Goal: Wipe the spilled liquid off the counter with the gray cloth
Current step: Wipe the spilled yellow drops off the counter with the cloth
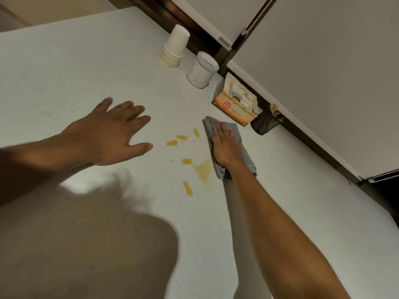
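Several orange-yellow spilled liquid patches (188, 161) dot the white speckled counter (75, 72) near its middle, with a smeared streak (204, 170) beside the cloth. The gray cloth (247, 159) lies flat just right of the spill, and my right hand (225, 145) presses down on it with the palm, fingers spread. My left hand (112, 131) hovers over the counter to the left of the spill, fingers apart, holding nothing.
A stack of white paper cups (174, 47), a white lidded jar (201, 70), an orange box of packets (236, 105) and a black mesh holder (266, 124) line the counter's far edge below white cabinet doors (323, 61). A head shadow (86, 244) darkens the near counter.
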Available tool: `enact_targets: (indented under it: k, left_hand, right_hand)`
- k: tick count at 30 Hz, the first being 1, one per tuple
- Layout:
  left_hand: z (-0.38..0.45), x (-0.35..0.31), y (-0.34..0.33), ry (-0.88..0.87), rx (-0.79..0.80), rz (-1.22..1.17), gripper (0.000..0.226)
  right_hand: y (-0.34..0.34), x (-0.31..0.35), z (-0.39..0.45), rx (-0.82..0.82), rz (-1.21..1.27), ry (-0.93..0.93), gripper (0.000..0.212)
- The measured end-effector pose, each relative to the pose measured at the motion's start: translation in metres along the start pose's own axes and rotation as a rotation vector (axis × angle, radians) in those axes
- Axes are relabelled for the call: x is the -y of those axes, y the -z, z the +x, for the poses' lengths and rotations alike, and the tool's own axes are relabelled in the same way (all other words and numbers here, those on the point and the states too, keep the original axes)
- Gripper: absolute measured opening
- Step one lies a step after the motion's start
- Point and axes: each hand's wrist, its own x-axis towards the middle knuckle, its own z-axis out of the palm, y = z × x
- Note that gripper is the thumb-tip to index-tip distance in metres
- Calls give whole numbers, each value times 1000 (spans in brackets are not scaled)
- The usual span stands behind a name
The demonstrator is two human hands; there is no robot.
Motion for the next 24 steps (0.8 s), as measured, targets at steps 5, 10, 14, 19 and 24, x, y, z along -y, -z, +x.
enact_targets:
  k: [5, 10, 14, 19, 24]
  left_hand:
    - [-1, 0, 4, 0, 17, 3, 101]
    - [-3, 1, 2, 4, 25, -12, 100]
    - [-5, 0, 8, -12, 23, -68, 100]
    - [-15, 0, 16, -62, 20, 4, 99]
    - [-65, 4, 25, -24, 16, -5, 97]
  right_hand:
    - [-17, 40, -145, -6, 18, 198, 58]
    - [-23, 38, -206, 34, 12, 287, 54]
    - [-9, 26, -110, 7, 51, 161, 57]
    - [-10, 37, -45, 4, 31, 23, 57]
    - [-20, 62, -110, 17, 74, 108, 56]
